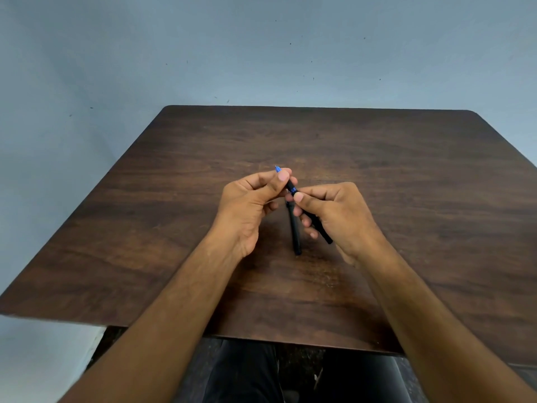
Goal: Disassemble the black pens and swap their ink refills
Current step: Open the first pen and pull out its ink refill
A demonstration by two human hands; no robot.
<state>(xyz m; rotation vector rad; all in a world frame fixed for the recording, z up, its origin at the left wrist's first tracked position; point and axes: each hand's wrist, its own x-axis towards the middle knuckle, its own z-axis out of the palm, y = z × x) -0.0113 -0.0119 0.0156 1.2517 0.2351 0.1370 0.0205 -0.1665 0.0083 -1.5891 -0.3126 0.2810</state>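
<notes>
While the left hand [255, 196] pinches the blue-tipped front of one pen [291, 187] and the right hand [334, 210] grips its barrel, a second pen [295, 231] lies below on the bench [406, 184]. A hard twist could make the refill spring away.

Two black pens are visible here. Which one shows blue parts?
The held pen, gripped by the left hand and right hand, shows a blue tip and ring. The other pen, lying on the table, looks black.
</notes>
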